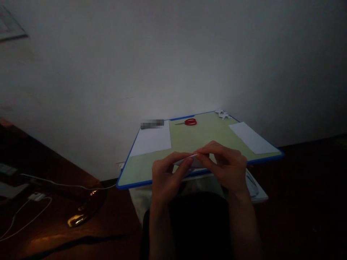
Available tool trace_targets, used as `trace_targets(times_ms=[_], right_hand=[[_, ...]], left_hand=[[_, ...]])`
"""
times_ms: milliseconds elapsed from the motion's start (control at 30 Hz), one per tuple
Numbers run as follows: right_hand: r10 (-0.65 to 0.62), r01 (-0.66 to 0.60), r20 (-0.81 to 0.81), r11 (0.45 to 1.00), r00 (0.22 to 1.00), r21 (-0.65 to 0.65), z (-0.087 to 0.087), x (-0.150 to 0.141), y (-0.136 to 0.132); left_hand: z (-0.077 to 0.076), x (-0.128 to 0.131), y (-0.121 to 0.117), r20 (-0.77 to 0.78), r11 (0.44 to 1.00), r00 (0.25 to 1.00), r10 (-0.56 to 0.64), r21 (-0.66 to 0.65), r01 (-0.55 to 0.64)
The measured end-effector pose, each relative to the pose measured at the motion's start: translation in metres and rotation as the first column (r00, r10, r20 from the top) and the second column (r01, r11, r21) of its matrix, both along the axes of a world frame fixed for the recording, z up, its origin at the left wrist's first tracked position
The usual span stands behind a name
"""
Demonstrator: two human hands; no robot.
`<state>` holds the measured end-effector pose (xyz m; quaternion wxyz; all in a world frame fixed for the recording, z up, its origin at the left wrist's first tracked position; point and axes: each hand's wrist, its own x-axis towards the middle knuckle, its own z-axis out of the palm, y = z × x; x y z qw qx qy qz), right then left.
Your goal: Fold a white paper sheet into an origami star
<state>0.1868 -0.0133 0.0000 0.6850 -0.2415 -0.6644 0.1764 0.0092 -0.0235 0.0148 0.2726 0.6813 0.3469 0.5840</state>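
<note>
White paper [197, 163], a small piece that looks folded, sits between my two hands, just above the near edge of the worktop [202, 136]. My left hand [168, 174] is nearly closed, its thumb and fingers pinching the paper's left part. My right hand [227, 167] pinches the other end, thumb and fingertips drawn together at the top edge; the fingertips of both hands come close to meeting there.

Blue rim [133, 185] borders the pale green surface, and both wrists cross its near side. For moving, my widest room is the green stretch beyond my knuckles, between a left sheet [151, 141] along the left edge and a right sheet [252, 138] that slants along the right edge, its near corner close to the rim. Farther off, red-handled scissors [190, 122] lie with the blades pointing left, the tip near the left sheet. Paper scraps [222, 115] fill the far right corner; a pixelated dark object [152, 124] takes up the far left one. Close behind the far edge rises the pale wall [173, 72].
</note>
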Motion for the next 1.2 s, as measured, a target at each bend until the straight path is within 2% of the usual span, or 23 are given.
trace_targets(times_ms=[133,333,533,733,933,1200], right_hand=[[-0.007,0.007,0.003,1.000,1.000,-0.026,0.001,-0.001,0.000],[-0.023,0.023,0.003,0.993,1.000,-0.113,-0.002,-0.002,0.001],[-0.026,0.025,-0.006,0.986,1.000,-0.166,-0.002,-0.005,0.004],[-0.052,0.051,-0.005,0.983,0.999,-0.174,-0.003,-0.008,0.004],[-0.087,0.075,-0.053,0.978,0.995,-0.196,-0.004,-0.008,0.007],[-0.088,0.070,-0.076,0.974,0.993,-0.216,-0.006,-0.010,0.008]], left_hand=[[-0.001,-0.001,0.002,0.020,1.000,1.000,0.016,-0.027,-0.015],[-0.004,-0.004,0.009,0.066,0.982,0.994,-0.089,-0.159,0.098],[-0.006,-0.002,0.012,0.114,0.968,0.992,-0.047,-0.238,0.073],[-0.007,-0.001,0.013,0.135,0.963,0.990,-0.031,-0.260,0.066],[-0.009,-0.001,0.014,0.161,0.933,0.982,-0.097,-0.328,0.146],[-0.007,-0.001,0.015,0.197,0.918,0.975,-0.106,-0.356,0.172]])
